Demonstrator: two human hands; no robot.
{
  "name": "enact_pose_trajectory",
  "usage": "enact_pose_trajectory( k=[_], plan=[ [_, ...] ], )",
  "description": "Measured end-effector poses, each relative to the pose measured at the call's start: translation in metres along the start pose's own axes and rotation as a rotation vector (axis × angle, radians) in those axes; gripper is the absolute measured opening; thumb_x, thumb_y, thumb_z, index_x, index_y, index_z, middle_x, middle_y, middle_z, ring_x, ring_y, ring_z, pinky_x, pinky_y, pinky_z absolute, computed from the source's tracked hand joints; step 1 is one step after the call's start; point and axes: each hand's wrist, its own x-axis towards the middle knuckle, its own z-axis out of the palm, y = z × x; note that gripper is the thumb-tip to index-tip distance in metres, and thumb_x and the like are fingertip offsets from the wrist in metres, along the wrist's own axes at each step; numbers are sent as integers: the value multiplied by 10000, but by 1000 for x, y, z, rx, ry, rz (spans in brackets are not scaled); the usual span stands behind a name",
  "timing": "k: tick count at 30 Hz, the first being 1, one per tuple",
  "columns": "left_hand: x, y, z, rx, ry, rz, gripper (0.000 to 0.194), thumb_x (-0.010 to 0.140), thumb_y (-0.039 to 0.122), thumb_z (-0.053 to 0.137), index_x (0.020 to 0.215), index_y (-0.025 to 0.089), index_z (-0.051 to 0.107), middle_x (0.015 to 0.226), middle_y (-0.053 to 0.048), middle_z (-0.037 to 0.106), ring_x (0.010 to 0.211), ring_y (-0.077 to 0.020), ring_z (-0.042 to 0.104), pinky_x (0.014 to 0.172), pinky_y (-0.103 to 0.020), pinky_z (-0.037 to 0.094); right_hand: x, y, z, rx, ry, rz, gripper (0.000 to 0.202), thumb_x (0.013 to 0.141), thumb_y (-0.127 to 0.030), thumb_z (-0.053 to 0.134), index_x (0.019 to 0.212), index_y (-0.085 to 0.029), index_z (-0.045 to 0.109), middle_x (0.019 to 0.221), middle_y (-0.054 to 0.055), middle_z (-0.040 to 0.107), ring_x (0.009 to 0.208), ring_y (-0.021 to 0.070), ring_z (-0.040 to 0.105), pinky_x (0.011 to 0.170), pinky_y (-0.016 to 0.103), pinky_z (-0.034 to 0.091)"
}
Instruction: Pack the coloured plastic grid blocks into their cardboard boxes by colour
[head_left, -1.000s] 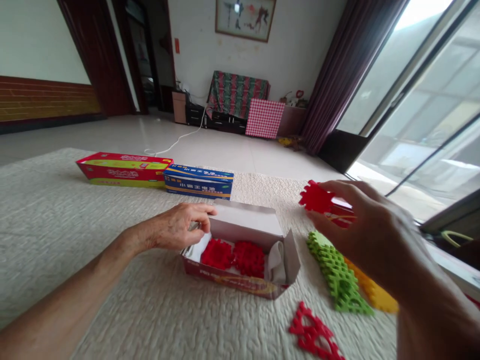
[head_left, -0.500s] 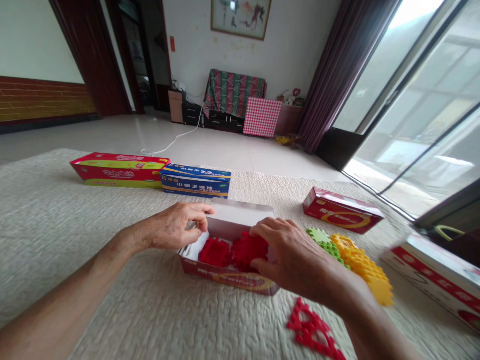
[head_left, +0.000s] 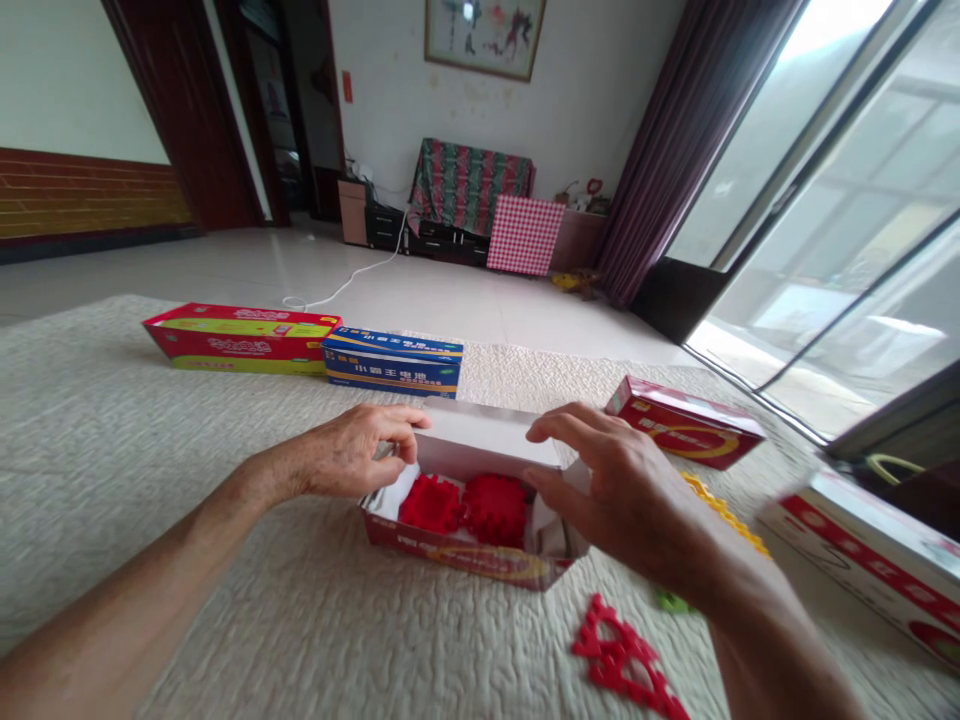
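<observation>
The left forearm extends from the lower left; the left hand (head_left: 371,450) is palm down at the left end of the open carton (head_left: 469,562). Its fingers are bent over that end, with the thumb below them; whether they pinch the cardboard edge cannot be told. The right forearm rises from the lower right. The right hand (head_left: 611,475) is above the carton's right end, with its thumb and index finger apart and no part visible between them.

The carton is rectangular thin cardboard, dark red outside with a yellow curved band, and plain pale inside. Its lid (head_left: 491,432) is raised along the far side. Inside, two groups of red toothed pieces (head_left: 495,508) lie side by side at the middle, between white padding (head_left: 390,497) at the left and pale padding at the right.

The carton rests on a quilted cream mat (head_left: 300,620) with a wavy, ridged texture. A red openwork piece (head_left: 626,655) with notched edges lies nearer the camera, right of the carton. Yellow toothed pieces (head_left: 724,510) and a green piece (head_left: 675,602) are partly hidden by the right arm. Beyond the carton, a red-and-green box (head_left: 244,342) adjoins a blue box (head_left: 394,365). A closed dark red box (head_left: 686,425) and a white-and-red box (head_left: 874,560) are at the right.
</observation>
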Motion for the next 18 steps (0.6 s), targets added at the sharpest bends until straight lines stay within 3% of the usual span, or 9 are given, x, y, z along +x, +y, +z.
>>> enact_pose_trajectory(
  k=[5,9,13,15,18],
  plan=[
    [-1,3,4,-19,35,10,206,689,74,500,728,180,673,1286,-74,616,1149,-210,595,1001,-297,421,-7,4,-19,34,138,16,160,835,-245,585,982,-209,637,984,40,669,878,177,617,781,326,455],
    [-3,7,6,0,47,-5,198,699,97,493,711,177,674,1262,-83,626,1114,-210,616,965,-298,445,-36,10,-37,7,160,114,96,834,-235,565,863,-188,645,870,38,684,785,162,625,718,304,459],
    [-9,14,10,10,64,-23,201,709,136,485,711,178,681,1223,-93,644,1097,-222,627,937,-317,465,-85,21,-34,-1,-129,232,130,782,-178,575,881,-188,659,863,44,700,773,170,637,707,305,472],
    [-13,19,11,5,67,-43,202,714,158,483,708,180,684,1238,-100,637,1104,-234,626,935,-331,470,-106,23,-20,48,-279,273,292,721,-124,593,1000,-187,653,966,62,703,835,186,648,747,315,492],
    [-19,27,13,-14,89,-82,203,714,187,484,694,188,686,1251,-95,632,1091,-245,634,928,-343,480,-125,21,6,93,-356,244,434,693,-142,627,1124,-183,606,1185,109,640,1026,226,617,886,349,483]
  ],
)
